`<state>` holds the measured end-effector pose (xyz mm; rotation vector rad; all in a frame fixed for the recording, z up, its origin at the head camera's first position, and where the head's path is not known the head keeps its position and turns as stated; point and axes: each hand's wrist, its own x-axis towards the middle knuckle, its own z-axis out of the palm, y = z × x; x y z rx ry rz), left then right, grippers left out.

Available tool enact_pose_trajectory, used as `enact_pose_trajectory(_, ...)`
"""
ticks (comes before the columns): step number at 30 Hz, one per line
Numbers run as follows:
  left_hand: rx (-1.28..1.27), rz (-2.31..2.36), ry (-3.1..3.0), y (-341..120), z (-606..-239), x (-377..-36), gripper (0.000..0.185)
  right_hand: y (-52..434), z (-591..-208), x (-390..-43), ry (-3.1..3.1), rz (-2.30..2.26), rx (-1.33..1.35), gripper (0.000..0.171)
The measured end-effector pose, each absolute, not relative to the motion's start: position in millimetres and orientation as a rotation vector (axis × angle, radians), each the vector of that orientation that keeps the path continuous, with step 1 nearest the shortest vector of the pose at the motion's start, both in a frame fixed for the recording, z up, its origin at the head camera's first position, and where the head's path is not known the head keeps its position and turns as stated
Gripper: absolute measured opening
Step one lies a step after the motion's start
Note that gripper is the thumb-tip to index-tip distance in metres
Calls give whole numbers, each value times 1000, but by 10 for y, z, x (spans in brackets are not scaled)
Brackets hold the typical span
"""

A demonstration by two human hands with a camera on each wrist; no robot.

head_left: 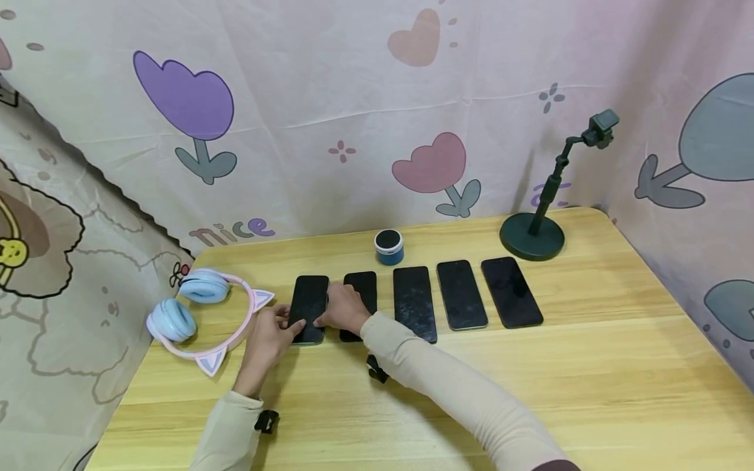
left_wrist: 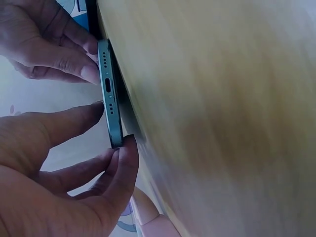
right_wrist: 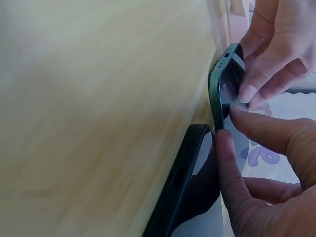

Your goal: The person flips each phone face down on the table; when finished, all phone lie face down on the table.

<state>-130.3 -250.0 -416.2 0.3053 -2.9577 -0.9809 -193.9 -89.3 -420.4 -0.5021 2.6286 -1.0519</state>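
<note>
Phone | left hand, right hand pinch its edges | neighbouring phone partly hidden

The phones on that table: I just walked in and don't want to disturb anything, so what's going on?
A person has both hands on the leftmost smartphone: the left hand grips its left edge, the right hand its right. Four other smartphones lie in a row to its right, with cat-ear headphones to its left. Whether the held phone is slightly raised is hard to tell.
</note>
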Motion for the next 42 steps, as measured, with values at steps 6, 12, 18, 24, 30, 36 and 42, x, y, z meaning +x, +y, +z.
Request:
enact_pose_trajectory(6, 274, -1008, -2929, -2519, -4125, -1273, 40, -899, -4199, -1925, 2587, -1102, -468, 34)
enact_pose_trajectory(12, 295, -1064, -2896, -2536, -4100, -1241, 39, -909, -4213, -1921, 2565, -1146, -417, 34)
enact_pose_trajectory(18, 279, -1103, -2844, -2578, -4067, -1214, 34, -916, -4239, -1920, 2533, -1209, -369, 40)
enact_pose_trajectory(24, 290, -1159, -2810, -2613, -4050, -1207, 31, -920, -4278, -1925, 2454, -1333, -337, 49)
enact_pose_trajectory(30, 327, -1304, -2742, -2606, -4026, -1206, 32, -896, -4267, -1907, 2388, -1429, -349, 36)
enact_pose_trajectory(36, 385, -1493, -2680, -2591, -3995, -1210, 36, -886, -4264, -1894, 2356, -1485, -346, 45)
enact_pose_trajectory(42, 385, -1618, -2650, -2577, -3983, -1226, 40, -873, -4284, -1887, 2259, -1581, -329, 53)
